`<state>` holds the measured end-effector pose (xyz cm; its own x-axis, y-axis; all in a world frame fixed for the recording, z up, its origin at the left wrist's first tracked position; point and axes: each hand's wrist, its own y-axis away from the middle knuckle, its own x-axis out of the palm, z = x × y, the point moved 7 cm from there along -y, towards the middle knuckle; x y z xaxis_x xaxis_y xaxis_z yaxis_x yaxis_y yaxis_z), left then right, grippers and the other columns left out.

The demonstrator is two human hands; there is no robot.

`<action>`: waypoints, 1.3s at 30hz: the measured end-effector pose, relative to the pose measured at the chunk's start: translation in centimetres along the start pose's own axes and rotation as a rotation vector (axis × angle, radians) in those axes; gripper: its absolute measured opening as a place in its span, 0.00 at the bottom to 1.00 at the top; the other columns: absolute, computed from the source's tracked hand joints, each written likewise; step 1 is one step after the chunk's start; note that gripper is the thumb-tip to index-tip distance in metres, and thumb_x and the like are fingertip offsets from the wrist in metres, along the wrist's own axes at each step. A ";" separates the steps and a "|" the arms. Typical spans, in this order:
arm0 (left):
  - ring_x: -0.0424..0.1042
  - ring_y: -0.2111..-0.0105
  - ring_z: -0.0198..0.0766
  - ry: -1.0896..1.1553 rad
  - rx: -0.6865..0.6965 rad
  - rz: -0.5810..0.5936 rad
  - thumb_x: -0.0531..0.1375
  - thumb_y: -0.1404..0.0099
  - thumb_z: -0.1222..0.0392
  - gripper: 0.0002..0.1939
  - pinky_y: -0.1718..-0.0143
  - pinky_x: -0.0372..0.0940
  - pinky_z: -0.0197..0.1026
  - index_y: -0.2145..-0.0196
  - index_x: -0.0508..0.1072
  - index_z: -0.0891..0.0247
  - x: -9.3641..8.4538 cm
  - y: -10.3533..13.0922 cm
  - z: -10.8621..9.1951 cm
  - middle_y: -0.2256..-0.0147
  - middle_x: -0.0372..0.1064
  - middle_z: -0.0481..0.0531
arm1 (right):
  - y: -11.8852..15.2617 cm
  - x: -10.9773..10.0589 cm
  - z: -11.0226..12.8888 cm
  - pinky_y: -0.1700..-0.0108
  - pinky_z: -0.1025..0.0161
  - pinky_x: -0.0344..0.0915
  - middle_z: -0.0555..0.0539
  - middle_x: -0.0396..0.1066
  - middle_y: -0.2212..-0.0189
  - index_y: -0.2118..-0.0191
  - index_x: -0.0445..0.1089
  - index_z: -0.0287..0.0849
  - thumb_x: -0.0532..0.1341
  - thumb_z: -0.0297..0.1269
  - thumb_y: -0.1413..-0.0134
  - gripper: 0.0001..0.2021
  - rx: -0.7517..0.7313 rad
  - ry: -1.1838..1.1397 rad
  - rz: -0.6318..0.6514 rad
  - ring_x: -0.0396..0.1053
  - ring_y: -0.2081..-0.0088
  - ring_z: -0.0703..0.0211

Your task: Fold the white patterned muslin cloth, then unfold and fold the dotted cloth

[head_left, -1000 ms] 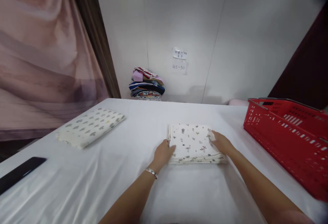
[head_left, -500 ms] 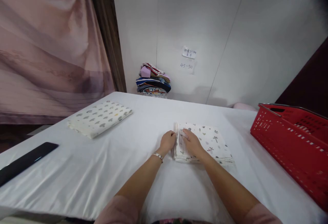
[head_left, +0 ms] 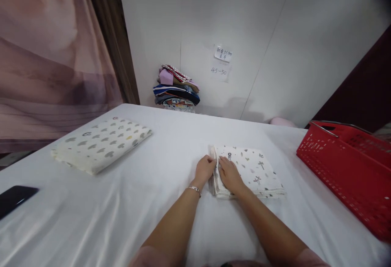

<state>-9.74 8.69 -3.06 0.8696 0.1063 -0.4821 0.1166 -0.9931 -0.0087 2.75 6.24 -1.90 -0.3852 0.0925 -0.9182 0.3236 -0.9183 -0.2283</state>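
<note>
A white cloth (head_left: 253, 169) printed with small palm trees and leaves lies folded in layers on the white-covered table (head_left: 177, 144). My left hand (head_left: 205, 170) pinches the cloth's left edge between thumb and fingers. Flat on top, just right of that edge, my right hand (head_left: 229, 174) rests with its fingers stretched out. Farther left lies a second folded cloth (head_left: 104, 142), cream with grey heart-like shapes; neither hand touches it.
At the right stands a red plastic basket (head_left: 345, 177) with a metal handle. A dark flat object (head_left: 16, 199) lies at the left edge. Behind the table, folded fabrics (head_left: 177, 89) are stacked by the wall, near paper notes (head_left: 221, 63). A pink curtain (head_left: 45, 55) hangs at left.
The view has turned and shifted slightly. My right hand's fingers have straightened and lie flatter along the cloth's left edge. My left hand keeps hold of that edge.
</note>
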 end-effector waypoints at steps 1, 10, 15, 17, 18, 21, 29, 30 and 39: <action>0.67 0.72 0.34 -0.004 0.001 0.014 0.57 0.42 0.56 0.08 0.70 0.58 0.35 0.74 0.70 0.62 0.1 -0.1 -0.1 0.73 0.71 0.48 | 0.0 0.0 0.0 0.40 0.48 0.47 0.42 0.56 0.41 0.43 0.59 0.39 0.46 0.30 0.43 0.22 -0.005 -0.005 -0.008 0.50 0.40 0.52; 0.68 0.72 0.34 0.006 -0.059 0.086 0.56 0.42 0.61 0.07 0.71 0.58 0.35 0.76 0.70 0.64 0.3 -0.7 -0.1 0.73 0.72 0.50 | 0.4 -0.7 -0.5 0.41 0.49 0.51 0.41 0.60 0.44 0.46 0.63 0.40 0.50 0.32 0.45 0.21 -0.050 -0.134 -0.123 0.55 0.42 0.53; 0.67 0.72 0.34 -0.094 -0.048 0.008 0.55 0.43 0.64 0.04 0.71 0.56 0.35 0.72 0.69 0.62 -0.2 0.2 -0.5 0.72 0.71 0.49 | 0.3 -0.5 -0.7 0.42 0.48 0.52 0.42 0.61 0.45 0.48 0.66 0.41 0.50 0.30 0.47 0.20 -0.062 -0.158 -0.113 0.56 0.43 0.52; 0.67 0.70 0.34 -0.118 0.010 -0.033 0.54 0.43 0.64 0.05 0.69 0.57 0.35 0.69 0.70 0.62 -0.4 0.4 -1.0 0.68 0.71 0.49 | 0.3 -0.5 -0.7 0.42 0.48 0.52 0.42 0.61 0.45 0.48 0.66 0.42 0.51 0.29 0.47 0.20 -0.067 -0.165 -0.109 0.56 0.43 0.52; 0.67 0.69 0.34 -0.114 0.034 -0.036 0.54 0.43 0.65 0.06 0.68 0.58 0.35 0.69 0.70 0.61 -0.3 0.4 -1.2 0.67 0.71 0.50 | 0.3 -0.4 -0.7 0.42 0.48 0.52 0.42 0.61 0.45 0.48 0.66 0.42 0.51 0.29 0.47 0.20 -0.069 -0.169 -0.109 0.57 0.44 0.52; 0.67 0.68 0.34 -0.081 0.056 0.012 0.54 0.42 0.64 0.07 0.66 0.58 0.35 0.69 0.72 0.62 0.1 0.2 -1.2 0.67 0.71 0.50 | 0.2 -0.4 -0.8 0.42 0.48 0.52 0.42 0.62 0.45 0.48 0.66 0.42 0.51 0.29 0.47 0.21 -0.073 -0.184 -0.121 0.57 0.44 0.52; 0.68 0.68 0.35 -0.079 0.031 0.067 0.55 0.43 0.61 0.09 0.67 0.58 0.35 0.69 0.74 0.63 0.4 -0.1 -1.0 0.69 0.73 0.51 | 0.3 -0.3 -1.0 0.42 0.48 0.53 0.41 0.63 0.46 0.49 0.66 0.41 0.51 0.30 0.47 0.19 -0.077 -0.210 -0.154 0.57 0.44 0.52; 0.68 0.69 0.35 -0.080 0.031 0.082 0.54 0.43 0.62 0.09 0.68 0.58 0.34 0.71 0.75 0.64 0.5 -0.1 -1.1 0.70 0.73 0.51 | 0.3 -0.3 -1.0 0.42 0.48 0.52 0.42 0.63 0.46 0.49 0.66 0.41 0.51 0.30 0.47 0.19 -0.078 -0.211 -0.160 0.57 0.44 0.52; 0.70 0.71 0.35 -0.048 0.027 0.078 0.51 0.40 0.59 0.14 0.70 0.60 0.34 0.72 0.75 0.65 0.9 -0.6 -1.1 0.72 0.74 0.51 | 0.1 -0.4 -0.9 0.42 0.49 0.53 0.41 0.63 0.47 0.49 0.67 0.41 0.52 0.29 0.48 0.19 -0.080 -0.213 -0.165 0.58 0.45 0.52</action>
<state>-8.47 9.44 -2.51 0.8515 0.0269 -0.5236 0.0361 -0.9993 0.0073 3.69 6.41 -1.87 -0.6088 0.1471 -0.7796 0.3052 -0.8636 -0.4013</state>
